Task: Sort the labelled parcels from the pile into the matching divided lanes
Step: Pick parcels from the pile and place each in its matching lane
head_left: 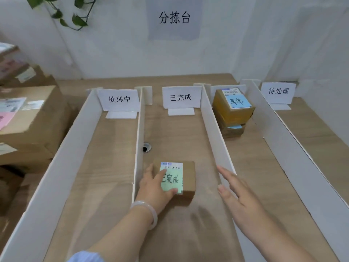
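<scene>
Now, held parcel [188, 176], label [174, 179] lengthwise along lane [179, 133]

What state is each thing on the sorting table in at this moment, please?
Green-labelled parcel: flat in the 已完成 lane, label up.
Left hand: holds that parcel's near-left corner.
Right hand: open, fingers straight, holding nothing.
Blue-labelled parcels: stacked two high, far end of the next lane.
Lane signs: upright.

Soft even light (edges bowed, blurry)
</scene>
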`<action>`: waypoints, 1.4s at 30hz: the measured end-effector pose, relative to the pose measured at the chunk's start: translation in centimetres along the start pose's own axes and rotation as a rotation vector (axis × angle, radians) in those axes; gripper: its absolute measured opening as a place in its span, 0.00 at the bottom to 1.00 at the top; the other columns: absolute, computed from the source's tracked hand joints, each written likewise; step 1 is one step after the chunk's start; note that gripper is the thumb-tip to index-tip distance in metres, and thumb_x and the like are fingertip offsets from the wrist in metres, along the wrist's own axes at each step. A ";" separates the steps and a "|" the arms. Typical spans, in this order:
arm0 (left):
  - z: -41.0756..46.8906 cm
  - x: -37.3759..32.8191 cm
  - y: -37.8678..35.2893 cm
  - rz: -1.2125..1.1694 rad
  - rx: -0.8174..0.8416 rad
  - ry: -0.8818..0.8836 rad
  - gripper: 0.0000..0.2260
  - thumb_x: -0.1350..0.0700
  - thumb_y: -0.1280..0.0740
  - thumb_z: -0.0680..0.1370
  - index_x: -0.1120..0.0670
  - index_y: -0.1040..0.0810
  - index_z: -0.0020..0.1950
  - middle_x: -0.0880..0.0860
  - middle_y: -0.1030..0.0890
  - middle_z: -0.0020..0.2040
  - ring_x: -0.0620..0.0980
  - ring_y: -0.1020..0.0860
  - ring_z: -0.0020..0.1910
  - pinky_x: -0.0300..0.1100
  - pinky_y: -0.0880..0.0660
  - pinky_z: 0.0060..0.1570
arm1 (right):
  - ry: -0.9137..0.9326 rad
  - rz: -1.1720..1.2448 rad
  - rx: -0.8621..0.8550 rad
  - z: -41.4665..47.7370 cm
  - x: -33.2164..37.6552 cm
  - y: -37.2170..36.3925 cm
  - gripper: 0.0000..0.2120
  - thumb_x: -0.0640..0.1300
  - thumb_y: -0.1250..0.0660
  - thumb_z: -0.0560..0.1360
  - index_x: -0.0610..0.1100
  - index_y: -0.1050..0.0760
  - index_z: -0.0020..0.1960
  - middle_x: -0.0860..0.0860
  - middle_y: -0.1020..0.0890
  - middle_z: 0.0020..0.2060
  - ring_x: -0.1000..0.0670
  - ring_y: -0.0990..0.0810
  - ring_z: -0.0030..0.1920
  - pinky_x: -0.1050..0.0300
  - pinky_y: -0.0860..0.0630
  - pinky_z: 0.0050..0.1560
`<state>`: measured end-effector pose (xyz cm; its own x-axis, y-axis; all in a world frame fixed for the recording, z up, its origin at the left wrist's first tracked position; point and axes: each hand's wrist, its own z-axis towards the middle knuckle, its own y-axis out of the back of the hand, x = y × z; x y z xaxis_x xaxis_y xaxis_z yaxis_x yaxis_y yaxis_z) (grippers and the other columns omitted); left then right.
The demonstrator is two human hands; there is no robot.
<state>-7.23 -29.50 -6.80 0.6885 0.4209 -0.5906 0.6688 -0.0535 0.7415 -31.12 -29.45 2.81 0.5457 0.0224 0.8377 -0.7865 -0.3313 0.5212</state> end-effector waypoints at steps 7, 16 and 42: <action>5.1 -1.3 0.5 0.120 -0.026 -0.011 0.33 0.39 0.33 0.76 0.42 0.41 0.78 0.48 0.57 0.80 0.54 0.49 0.78 0.46 0.47 0.76 | 0.118 -0.328 0.112 3.9 0.3 0.7 0.25 0.67 0.50 0.71 0.76 0.50 0.68 0.80 0.52 0.65 0.76 0.54 0.67 0.72 0.53 0.69; 19.3 -3.7 3.4 0.292 -0.190 -0.005 0.27 0.40 0.37 0.79 0.42 0.38 0.77 0.54 0.48 0.79 0.57 0.51 0.78 0.50 0.46 0.75 | 0.206 -0.508 0.080 9.9 -0.7 2.2 0.26 0.74 0.57 0.71 0.80 0.58 0.68 0.83 0.58 0.66 0.80 0.60 0.65 0.68 0.48 0.67; -14.4 -0.9 13.4 0.522 -0.398 -0.275 0.32 0.31 0.44 0.71 0.41 0.32 0.73 0.52 0.30 0.74 0.56 0.31 0.72 0.57 0.33 0.68 | 0.480 -0.663 0.175 -2.3 8.2 -5.5 0.38 0.74 0.63 0.64 0.67 0.65 0.72 0.66 0.64 0.72 0.65 0.71 0.71 0.60 0.67 0.74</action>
<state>-2.94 -17.51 8.22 0.9720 0.1837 -0.1468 0.1154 0.1713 0.9784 -22.95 -25.26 7.21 0.6659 0.6501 0.3660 -0.2683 -0.2490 0.9306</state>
